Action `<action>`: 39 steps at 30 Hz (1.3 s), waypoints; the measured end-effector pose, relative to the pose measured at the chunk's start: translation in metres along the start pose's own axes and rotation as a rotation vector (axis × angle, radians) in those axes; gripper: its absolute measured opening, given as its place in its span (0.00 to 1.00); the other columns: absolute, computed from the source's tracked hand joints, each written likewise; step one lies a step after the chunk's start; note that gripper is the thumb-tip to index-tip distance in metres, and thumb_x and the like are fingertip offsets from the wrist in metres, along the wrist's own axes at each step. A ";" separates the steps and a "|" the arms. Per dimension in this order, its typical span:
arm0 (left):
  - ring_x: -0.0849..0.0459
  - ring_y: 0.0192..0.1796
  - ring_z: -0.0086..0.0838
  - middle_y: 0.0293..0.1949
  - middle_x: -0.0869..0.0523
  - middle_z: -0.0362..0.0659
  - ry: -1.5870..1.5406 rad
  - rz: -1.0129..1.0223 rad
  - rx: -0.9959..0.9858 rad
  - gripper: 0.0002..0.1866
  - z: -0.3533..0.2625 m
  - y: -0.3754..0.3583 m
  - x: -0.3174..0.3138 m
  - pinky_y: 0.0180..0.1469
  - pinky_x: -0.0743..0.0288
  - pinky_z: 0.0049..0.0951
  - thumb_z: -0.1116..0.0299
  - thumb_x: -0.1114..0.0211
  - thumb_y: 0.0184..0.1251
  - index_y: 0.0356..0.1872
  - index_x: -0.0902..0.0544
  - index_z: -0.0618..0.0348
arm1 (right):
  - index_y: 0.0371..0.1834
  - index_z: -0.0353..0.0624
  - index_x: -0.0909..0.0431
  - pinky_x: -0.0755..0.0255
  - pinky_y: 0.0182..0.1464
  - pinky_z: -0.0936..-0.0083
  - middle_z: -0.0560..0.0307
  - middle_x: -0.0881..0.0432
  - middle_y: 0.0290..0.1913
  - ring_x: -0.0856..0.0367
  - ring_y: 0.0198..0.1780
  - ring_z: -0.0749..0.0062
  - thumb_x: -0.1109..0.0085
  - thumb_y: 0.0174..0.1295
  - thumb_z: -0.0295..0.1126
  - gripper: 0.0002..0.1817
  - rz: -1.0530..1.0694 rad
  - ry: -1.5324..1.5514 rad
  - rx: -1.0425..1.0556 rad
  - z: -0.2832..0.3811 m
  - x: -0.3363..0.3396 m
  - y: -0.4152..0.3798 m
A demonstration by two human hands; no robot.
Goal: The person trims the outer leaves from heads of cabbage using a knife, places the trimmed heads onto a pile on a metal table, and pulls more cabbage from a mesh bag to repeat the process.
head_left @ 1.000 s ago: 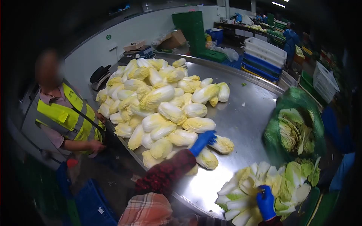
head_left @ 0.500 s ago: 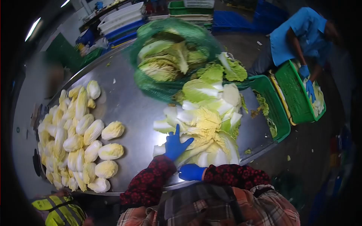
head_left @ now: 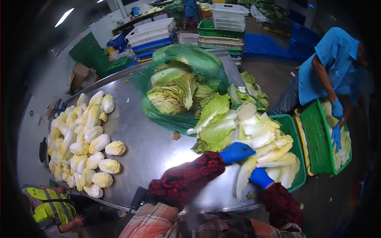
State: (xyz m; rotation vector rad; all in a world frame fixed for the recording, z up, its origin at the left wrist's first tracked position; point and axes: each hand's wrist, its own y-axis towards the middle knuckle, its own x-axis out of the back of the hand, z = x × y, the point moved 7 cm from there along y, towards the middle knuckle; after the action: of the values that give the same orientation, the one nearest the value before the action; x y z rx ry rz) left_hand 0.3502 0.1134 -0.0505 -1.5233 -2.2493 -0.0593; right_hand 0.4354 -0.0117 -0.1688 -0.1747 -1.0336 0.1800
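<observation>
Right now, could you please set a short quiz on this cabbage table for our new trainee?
1. True or false: both of the person's hands wear blue gloves.
2. What covers the cabbages at the far side of the table? A) green net B) cardboard box C) white cloth
3. Which hand lies on top of the loose leaves?

Key
1. True: left hand and right hand are both gloved.
2. A: a green net wraps them on the steel table.
3. The left hand, on the loose leaves.
</observation>
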 end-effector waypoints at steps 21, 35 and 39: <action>0.21 0.41 0.38 0.40 0.19 0.48 0.094 -0.706 0.422 0.18 0.303 -0.097 0.552 0.45 0.29 0.38 0.57 0.52 0.68 0.45 0.23 0.61 | 0.39 0.49 0.26 0.29 0.37 0.61 0.49 0.22 0.35 0.22 0.37 0.53 0.50 0.61 0.49 0.16 0.195 0.483 -0.160 0.119 -0.029 -0.036; 0.19 0.48 0.34 0.49 0.19 0.46 -0.599 -0.169 0.401 0.26 0.193 -0.153 0.361 0.53 0.27 0.33 0.51 0.50 0.68 0.55 0.26 0.62 | 0.28 0.48 0.29 0.30 0.26 0.64 0.53 0.25 0.23 0.24 0.24 0.54 0.46 0.58 0.42 0.10 -0.153 0.304 -0.034 0.121 -0.040 -0.050; 0.19 0.48 0.33 0.49 0.19 0.46 -0.676 -0.198 0.329 0.25 0.187 -0.130 0.315 0.53 0.27 0.33 0.51 0.51 0.69 0.55 0.26 0.61 | 0.28 0.49 0.29 0.32 0.26 0.65 0.53 0.28 0.21 0.26 0.22 0.55 0.45 0.58 0.40 0.09 -0.353 0.532 0.066 0.095 -0.087 -0.043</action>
State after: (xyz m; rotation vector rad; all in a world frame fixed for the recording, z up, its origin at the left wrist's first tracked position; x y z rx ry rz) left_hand 0.0765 0.3876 -0.0805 -1.2530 -2.7231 0.8427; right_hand 0.3122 -0.0684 -0.1839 0.0246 -0.5139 -0.1494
